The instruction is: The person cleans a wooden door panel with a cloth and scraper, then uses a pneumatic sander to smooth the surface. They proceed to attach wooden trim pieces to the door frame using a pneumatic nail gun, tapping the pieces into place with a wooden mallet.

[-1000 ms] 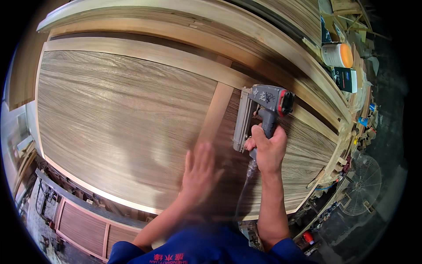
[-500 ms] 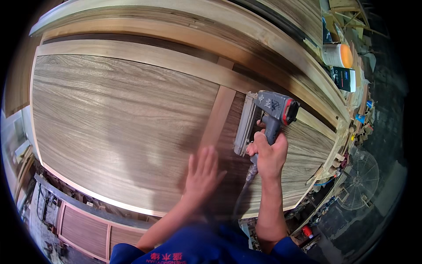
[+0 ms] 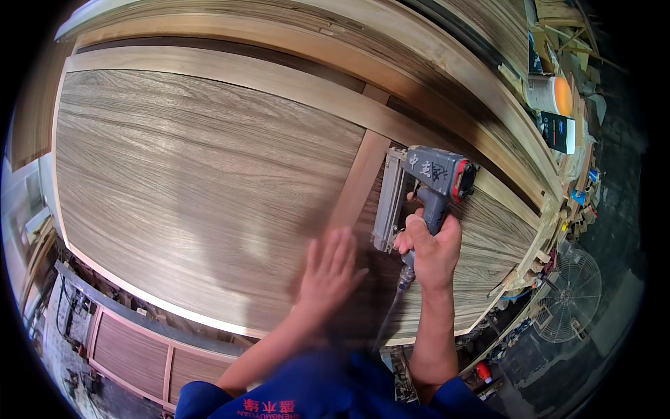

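My right hand (image 3: 434,250) is wrapped round the handle of a grey air nail gun (image 3: 431,171) with a red-rimmed end cap. The gun's long silver magazine (image 3: 389,199) faces left, over the darker strip beside a pale wooden crosspiece (image 3: 361,174). An air hose (image 3: 396,307) runs from the bottom of its handle toward my body. My left hand (image 3: 328,269) holds nothing; its fingers are stretched out over the lower part of the crosspiece. Under both hands lies a large wood-grain panel (image 3: 202,174) with pale edging. Whether the left palm presses on it I cannot tell.
Long wooden boards (image 3: 279,35) lie along the panel's far side. At the far right stand a white tub with an orange lid (image 3: 551,96) and a dark box (image 3: 557,133). A fan (image 3: 569,293) is on the floor at right; a smaller framed panel (image 3: 132,353) lies lower left.
The view has shifted slightly, so the panel and boards sit a little differently. My right hand still grips the nail gun, and my left hand stays spread by the crosspiece.
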